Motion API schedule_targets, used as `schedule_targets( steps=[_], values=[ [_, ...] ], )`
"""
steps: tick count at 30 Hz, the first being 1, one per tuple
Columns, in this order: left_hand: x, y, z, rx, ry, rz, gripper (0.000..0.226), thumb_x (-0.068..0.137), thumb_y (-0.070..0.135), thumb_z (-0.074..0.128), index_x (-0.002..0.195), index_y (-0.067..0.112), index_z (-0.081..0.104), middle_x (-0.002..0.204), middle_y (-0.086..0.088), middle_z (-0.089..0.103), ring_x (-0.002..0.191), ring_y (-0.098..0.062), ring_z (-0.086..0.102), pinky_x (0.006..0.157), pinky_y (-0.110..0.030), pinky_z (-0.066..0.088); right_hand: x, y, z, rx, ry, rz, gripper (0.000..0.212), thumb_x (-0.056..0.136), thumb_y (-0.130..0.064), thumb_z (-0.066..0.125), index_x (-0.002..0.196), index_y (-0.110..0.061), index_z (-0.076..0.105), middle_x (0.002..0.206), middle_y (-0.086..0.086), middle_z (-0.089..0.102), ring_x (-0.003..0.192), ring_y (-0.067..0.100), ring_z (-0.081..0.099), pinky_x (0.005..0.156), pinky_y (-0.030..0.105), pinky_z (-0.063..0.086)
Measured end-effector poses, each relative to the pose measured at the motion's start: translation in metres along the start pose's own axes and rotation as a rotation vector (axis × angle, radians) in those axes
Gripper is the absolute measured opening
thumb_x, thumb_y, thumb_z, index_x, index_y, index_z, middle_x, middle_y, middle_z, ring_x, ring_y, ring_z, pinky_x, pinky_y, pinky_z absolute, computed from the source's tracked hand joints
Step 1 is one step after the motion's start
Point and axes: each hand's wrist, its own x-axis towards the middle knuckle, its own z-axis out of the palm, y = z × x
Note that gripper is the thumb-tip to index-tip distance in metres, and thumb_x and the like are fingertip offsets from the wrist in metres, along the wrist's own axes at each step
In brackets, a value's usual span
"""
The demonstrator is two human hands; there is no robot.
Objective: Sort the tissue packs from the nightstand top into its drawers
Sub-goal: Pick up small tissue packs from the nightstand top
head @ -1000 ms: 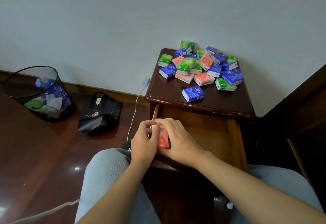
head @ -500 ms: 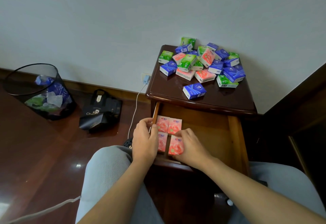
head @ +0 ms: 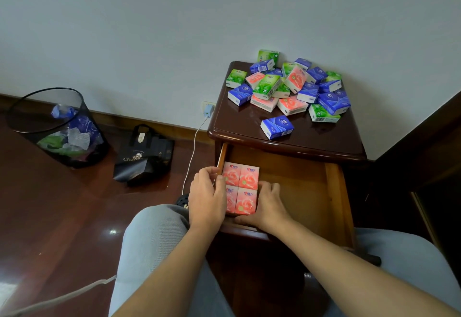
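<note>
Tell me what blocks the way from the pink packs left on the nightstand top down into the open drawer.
Nothing visible blocks the drawer: it is pulled out, bare wood beside the four pink packs. On top, a green pack overlaps one pink pack.

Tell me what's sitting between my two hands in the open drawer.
In the head view, four pink tissue packs sit in a two-by-two block between the left hand and right hand, at the open drawer's front left corner.
</note>
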Motion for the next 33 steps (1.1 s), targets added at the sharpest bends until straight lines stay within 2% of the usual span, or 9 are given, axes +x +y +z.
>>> schedule_targets(
  steps=[2, 5, 10, 13, 17, 21, 25, 29, 33],
  values=[
    [0.000, 0.001, 0.001, 0.025, 0.007, -0.003, 0.017, 0.105, 0.038, 0.048, 0.122, 0.034, 0.052, 0.122, 0.011, 0.057, 0.110, -0.008, 0.057, 0.088, -0.032, 0.053, 0.001, -0.001, 0.001, -0.046, -0.040, 0.085, 0.115, 0.055, -0.059, 0.097, 0.142, -0.017, 0.035, 0.133, 0.004, 0.034, 0.126, 0.022, 0.048, 0.106, 0.039, 0.048],
    [0.000, 0.003, 0.001, 0.098, 0.016, -0.011, 0.020, 0.107, 0.035, 0.046, 0.124, 0.030, 0.052, 0.125, 0.009, 0.056, 0.112, -0.010, 0.057, 0.096, -0.042, 0.055, 0.005, -0.001, 0.004, -0.044, -0.047, 0.129, 0.113, 0.054, -0.060, 0.097, 0.139, -0.016, 0.038, 0.131, 0.004, 0.038, 0.122, 0.022, 0.051, 0.100, 0.037, 0.049],
    [0.000, 0.004, 0.005, 0.180, 0.010, -0.004, 0.030, 0.108, 0.034, 0.043, 0.137, 0.026, 0.047, 0.133, 0.003, 0.054, 0.116, -0.014, 0.054, 0.100, -0.042, 0.051, 0.009, -0.007, 0.012, -0.019, -0.016, 0.137, 0.109, 0.053, -0.059, 0.098, 0.135, -0.018, 0.039, 0.123, -0.001, 0.038, 0.115, 0.022, 0.055, 0.093, 0.037, 0.055],
    [0.001, 0.004, 0.008, 0.242, -0.031, -0.016, 0.047, 0.108, 0.031, 0.042, 0.153, 0.021, 0.035, 0.147, -0.003, 0.048, 0.129, -0.020, 0.052, 0.104, -0.043, 0.047, 0.012, -0.008, 0.016, 0.016, 0.016, 0.142, 0.106, 0.055, -0.062, 0.095, 0.135, -0.019, 0.041, 0.125, 0.001, 0.042, 0.115, 0.021, 0.055, 0.091, 0.037, 0.055],
    [0.004, 0.002, 0.012, 0.300, -0.115, -0.038, 0.060, 0.106, 0.030, 0.044, 0.161, 0.018, 0.022, 0.158, -0.006, 0.040, 0.141, -0.025, 0.044, 0.111, -0.046, 0.042, 0.021, -0.005, 0.017, 0.002, 0.068, 0.113, 0.097, 0.058, -0.068, 0.089, 0.133, -0.018, 0.051, 0.124, 0.003, 0.051, 0.117, 0.023, 0.054, 0.090, 0.038, 0.053],
    [0.014, -0.003, 0.016, 0.309, -0.188, -0.113, 0.065, 0.103, 0.031, 0.045, 0.162, 0.020, 0.018, 0.156, -0.006, 0.039, 0.140, -0.028, 0.044, 0.111, -0.050, 0.039, 0.034, -0.004, 0.013, 0.020, 0.161, 0.106, 0.091, 0.057, -0.066, 0.089, 0.130, -0.020, 0.059, 0.121, 0.003, 0.058, 0.117, 0.025, 0.056, 0.095, 0.040, 0.052],
    [0.024, -0.003, 0.025, 0.277, -0.173, -0.174, 0.066, 0.101, 0.032, 0.048, 0.159, 0.021, 0.020, 0.153, -0.007, 0.040, 0.138, -0.030, 0.042, 0.110, -0.050, 0.037, 0.049, -0.006, 0.013, 0.010, 0.276, 0.091, 0.085, 0.059, -0.066, 0.088, 0.129, -0.025, 0.061, 0.120, 0.002, 0.063, 0.117, 0.025, 0.055, 0.098, 0.038, 0.047],
    [0.029, 0.000, 0.034, 0.310, -0.132, -0.165, 0.067, 0.097, 0.030, 0.051, 0.158, 0.020, 0.023, 0.149, -0.006, 0.043, 0.136, -0.030, 0.043, 0.108, -0.050, 0.038, 0.063, -0.003, 0.013, 0.046, 0.365, 0.116, 0.084, 0.057, -0.068, 0.089, 0.125, -0.026, 0.062, 0.120, 0.001, 0.064, 0.116, 0.028, 0.053, 0.097, 0.040, 0.045],
    [0.033, 0.000, 0.039, 0.390, -0.105, -0.115, 0.068, 0.097, 0.030, 0.052, 0.158, 0.019, 0.023, 0.148, -0.005, 0.044, 0.134, -0.028, 0.045, 0.107, -0.047, 0.041, 0.079, -0.002, 0.011, 0.039, 0.386, 0.159, 0.081, 0.057, -0.077, 0.084, 0.118, -0.028, 0.062, 0.118, 0.000, 0.064, 0.117, 0.028, 0.052, 0.098, 0.042, 0.044]
  ],
)
